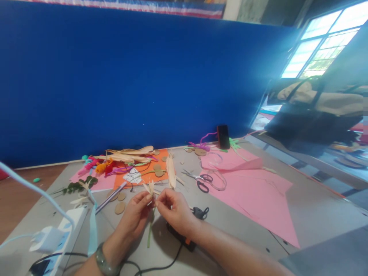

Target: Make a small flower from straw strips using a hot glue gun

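Observation:
My left hand (138, 211) is pinched around a small flower of pale dried husk (151, 187), its pointed petals sticking up above the fingers. Thumb and fingertips of my right hand (176, 211) close on the base of the same flower, touching my left fingertips. A green strip (149, 234) hangs below it like a stem. Under my right hand lies a black corded tool (188, 244) with an orange part, which looks like a glue gun and is partly hidden. Just beyond the hands rests a bundle of pale husk (170, 170).
Scissors (202, 182) lie right of the hands, beside pink paper (253, 199). A phone (223, 137) leans on the blue partition (138, 76). At left are a power strip (71, 226), a striped pen-like stick (110, 198), cardboard discs (120, 207), green leaves (79, 185) and orange paper (139, 168).

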Motion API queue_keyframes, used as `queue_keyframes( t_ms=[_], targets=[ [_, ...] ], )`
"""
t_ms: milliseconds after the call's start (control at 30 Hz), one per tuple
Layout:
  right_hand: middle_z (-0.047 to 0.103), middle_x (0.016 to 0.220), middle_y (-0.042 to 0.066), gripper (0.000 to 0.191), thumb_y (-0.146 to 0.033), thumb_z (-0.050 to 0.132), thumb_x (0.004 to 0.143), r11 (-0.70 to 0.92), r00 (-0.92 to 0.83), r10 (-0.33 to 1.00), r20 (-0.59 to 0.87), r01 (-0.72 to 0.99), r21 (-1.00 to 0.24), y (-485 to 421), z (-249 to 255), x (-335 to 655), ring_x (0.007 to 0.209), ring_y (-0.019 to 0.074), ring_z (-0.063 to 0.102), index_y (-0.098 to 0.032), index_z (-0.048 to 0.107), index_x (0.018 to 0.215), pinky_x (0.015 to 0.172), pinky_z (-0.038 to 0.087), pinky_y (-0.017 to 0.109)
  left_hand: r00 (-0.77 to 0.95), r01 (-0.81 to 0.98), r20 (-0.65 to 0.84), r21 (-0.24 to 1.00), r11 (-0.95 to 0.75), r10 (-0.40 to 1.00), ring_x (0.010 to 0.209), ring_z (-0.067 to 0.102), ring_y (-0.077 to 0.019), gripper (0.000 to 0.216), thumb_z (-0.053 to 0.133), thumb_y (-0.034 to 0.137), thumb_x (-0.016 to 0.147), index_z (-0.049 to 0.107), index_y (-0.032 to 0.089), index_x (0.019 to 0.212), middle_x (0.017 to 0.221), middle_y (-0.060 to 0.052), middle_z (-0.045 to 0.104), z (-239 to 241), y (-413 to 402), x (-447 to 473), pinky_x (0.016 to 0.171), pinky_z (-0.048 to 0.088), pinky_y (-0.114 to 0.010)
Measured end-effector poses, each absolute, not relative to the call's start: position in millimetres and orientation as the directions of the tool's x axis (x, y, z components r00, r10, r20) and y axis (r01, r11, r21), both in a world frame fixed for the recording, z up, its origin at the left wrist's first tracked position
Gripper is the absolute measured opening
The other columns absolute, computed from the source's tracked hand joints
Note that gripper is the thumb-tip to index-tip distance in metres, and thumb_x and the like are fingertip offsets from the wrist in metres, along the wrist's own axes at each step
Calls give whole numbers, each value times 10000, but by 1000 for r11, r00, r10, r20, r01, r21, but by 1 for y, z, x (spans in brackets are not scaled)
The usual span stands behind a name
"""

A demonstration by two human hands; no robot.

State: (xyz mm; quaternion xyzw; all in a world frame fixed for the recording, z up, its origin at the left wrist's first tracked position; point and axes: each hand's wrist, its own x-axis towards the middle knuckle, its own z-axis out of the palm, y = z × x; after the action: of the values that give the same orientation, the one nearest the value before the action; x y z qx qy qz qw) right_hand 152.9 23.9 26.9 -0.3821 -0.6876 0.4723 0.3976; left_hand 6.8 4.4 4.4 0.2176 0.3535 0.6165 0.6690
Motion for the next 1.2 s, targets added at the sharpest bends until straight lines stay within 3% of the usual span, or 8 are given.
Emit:
queue_keyframes(
  t_ms=[433, 1000, 1100, 1200],
  targets=[
    [545, 580, -36, 125, -187, 555, 808, 429, -386, 865, 322, 236, -872, 22, 26, 156, 504, 83, 454, -183, 529, 686, 484, 354, 185, 5, -664, -184, 735, 141, 983, 641, 601, -123, 166, 826, 225, 643, 694, 150, 710, 682, -17, 659, 5, 2, 7, 662, 482, -231],
    [560, 588, -23, 138, -155, 550, 808, 703, -420, 711, 565, 414, -578, 21, 24, 160, 539, 108, 472, -187, 528, 676, 573, 338, 232, 38, -692, -209, 700, 177, 977, 665, 620, -134, 164, 828, 209, 642, 692, 152, 713, 708, -26, 685, 6, 2, 9, 685, 487, -246],
    [554, 575, -26, 146, -155, 558, 804, 693, -405, 721, 562, 410, -593, 21, 26, 160, 531, 107, 463, -185, 533, 663, 567, 340, 232, 45, -688, -209, 702, 182, 977, 653, 622, -130, 160, 823, 209, 651, 691, 142, 712, 709, -28, 692, 8, 1, 9, 684, 485, -245],
    [567, 581, -30, 140, -155, 560, 807, 618, -384, 781, 492, 366, -696, 21, 28, 159, 513, 96, 468, -185, 552, 670, 539, 350, 215, 45, -695, -209, 696, 181, 977, 666, 631, -138, 171, 826, 211, 646, 694, 136, 724, 721, -32, 699, 8, 1, 9, 692, 488, -252]
  ],
)
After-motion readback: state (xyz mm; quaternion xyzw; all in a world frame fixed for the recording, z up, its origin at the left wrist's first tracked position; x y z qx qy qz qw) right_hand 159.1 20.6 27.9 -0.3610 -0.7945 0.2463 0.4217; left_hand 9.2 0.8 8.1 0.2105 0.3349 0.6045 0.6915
